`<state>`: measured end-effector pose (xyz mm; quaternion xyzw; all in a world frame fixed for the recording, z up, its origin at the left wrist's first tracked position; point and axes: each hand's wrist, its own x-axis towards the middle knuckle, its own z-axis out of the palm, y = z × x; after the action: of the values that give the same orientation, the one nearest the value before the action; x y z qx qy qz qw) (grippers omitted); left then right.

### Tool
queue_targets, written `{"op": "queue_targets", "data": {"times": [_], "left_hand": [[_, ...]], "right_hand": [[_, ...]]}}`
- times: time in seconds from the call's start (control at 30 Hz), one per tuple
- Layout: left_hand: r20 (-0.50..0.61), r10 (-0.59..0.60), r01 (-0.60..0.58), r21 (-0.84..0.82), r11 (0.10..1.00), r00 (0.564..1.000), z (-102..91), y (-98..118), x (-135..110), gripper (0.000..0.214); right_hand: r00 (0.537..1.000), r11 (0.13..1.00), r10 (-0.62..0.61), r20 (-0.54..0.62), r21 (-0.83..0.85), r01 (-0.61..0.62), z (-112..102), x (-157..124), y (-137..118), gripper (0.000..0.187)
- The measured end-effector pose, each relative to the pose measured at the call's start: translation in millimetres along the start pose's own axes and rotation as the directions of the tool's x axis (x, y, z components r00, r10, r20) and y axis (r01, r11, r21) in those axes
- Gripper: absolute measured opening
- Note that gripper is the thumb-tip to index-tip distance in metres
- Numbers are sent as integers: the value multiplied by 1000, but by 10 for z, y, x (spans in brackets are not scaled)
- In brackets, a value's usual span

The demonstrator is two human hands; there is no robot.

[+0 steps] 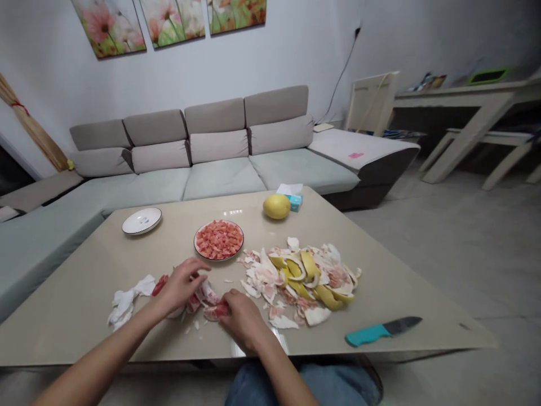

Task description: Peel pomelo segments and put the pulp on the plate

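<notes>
We log the left hand [181, 286] with fingers loosely together, curled over a torn pink pomelo segment [215, 312] lying on the beige glass-topped table [71, 321]; the right hand [243, 321] is bunched on the same segment, fingertips hidden, so we cannot tell whether either clamps it. Flesh this soft wants a light pinch and slow pulling at the membrane. Just ahead sits a round white plate [195, 241] heaped with pink pulp, beside a pile of yellow-white pomelo peel [304, 276]; a whole yellow pomelo [276, 206] lies beyond, a teal-handled steel knife [367, 336] off right.
</notes>
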<state>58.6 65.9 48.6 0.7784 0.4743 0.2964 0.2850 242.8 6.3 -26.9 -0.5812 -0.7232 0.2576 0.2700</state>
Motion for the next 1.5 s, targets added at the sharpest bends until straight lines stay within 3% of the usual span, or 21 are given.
{"op": "queue_targets", "data": {"times": [0.17,0.27,0.37,0.47,0.53,0.7,1.07,1.27,1.5], "left_hand": [[-64,-36,35,-6,999,997,140,-120,-697,16],[-165,-206,171,-203,964,964,285,-210,-945,19],[-202,-375,220,-534,817,905,435,-231,-1042,39],[-96,-403,200,-750,630,910,495,-165,-1020,53],[-50,-398,214,-777,591,916,466,-91,-985,46],[-129,-395,195,-708,679,910,283,106,-966,29],[-213,-226,81,-532,843,951,168,266,-983,16],[-124,-230,134,-519,844,965,85,298,-1000,17],[55,-242,214,-680,701,969,50,369,-987,17]], "right_hand": [[1000,1000,6,-20,22,-6,-89,-2,-42,19],[999,999,-9,-44,51,12,-178,-19,-101,16],[997,982,-48,-63,177,59,-235,-43,-195,10],[989,897,-96,-113,421,135,-259,-87,-301,15],[984,834,-124,-128,524,173,-275,-125,-362,17],[976,737,-196,-98,642,212,-351,-198,-460,26],[982,720,-180,-49,674,166,-451,-281,-563,20],[984,750,-174,-25,645,150,-508,-303,-619,9],[989,763,-147,29,640,95,-529,-301,-622,8]]}}
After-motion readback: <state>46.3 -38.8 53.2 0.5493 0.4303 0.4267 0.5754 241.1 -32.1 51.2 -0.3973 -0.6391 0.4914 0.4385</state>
